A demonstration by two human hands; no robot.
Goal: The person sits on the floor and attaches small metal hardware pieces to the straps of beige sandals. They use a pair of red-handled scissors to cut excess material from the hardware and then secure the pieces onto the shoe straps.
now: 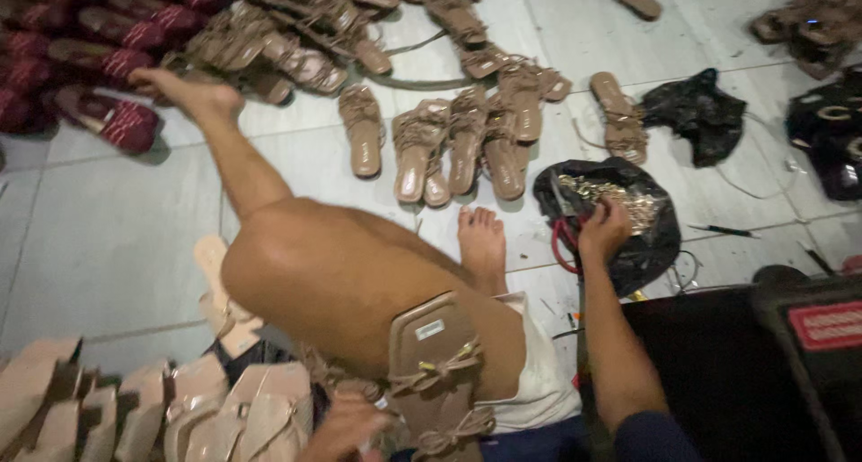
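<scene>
Down on the tiled floor (pixel 108 246), the person's right hand (pixel 603 231) reaches into an open black plastic bag (pixel 660 237) that lies near the floor's right side, its fingers curled together over the small gold metal trims (pixel 620 197) heaped inside; whether a trim is actually pinched in that grip cannot be told. A tan strappy sandal (pixel 440 372) rests sole-up across the person's bent thigh, its knotted straps facing the camera. The left hand (pixel 346 428) shows only in part at the bottom edge, just beside that sandal's lower straps, and its grip cannot be made out. The person's bare foot (pixel 482 242) lies flat on the tiles just left of the bag. Beyond it, toward the far edge of the floor, a cluster of finished tan sandals (pixel 458 143) lies in loose rows. A heap of dark red sandals (pixel 81 49) fills the far left corner. At the near left corner stands a row of pale beige soles (pixel 144 413). A second crumpled black bag (pixel 696 112) sits farther off to the right.
</scene>
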